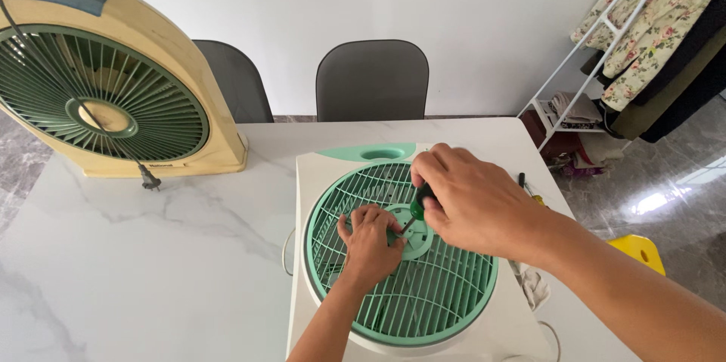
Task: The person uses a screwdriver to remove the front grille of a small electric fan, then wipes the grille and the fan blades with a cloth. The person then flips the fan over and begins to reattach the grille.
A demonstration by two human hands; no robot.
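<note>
I have one view only, from my head camera: it looks steeply down and forward across the bench (pixel 151 256), close above the box fan (pixel 401 256), towards the chairs (pixel 372 78) beyond it.

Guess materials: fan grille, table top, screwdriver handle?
Fan grille: likely moulded plastic, even mint colour, thin uniform ribs. Table top: marble look, white with grey veins, soft sheen; real stone or not is unclear. Screwdriver handle in right hand: translucent green, probably plastic.

Screwdriver (pixel 420 201) tip hidden by hands; fan (pixel 393 256) base cut off
</note>
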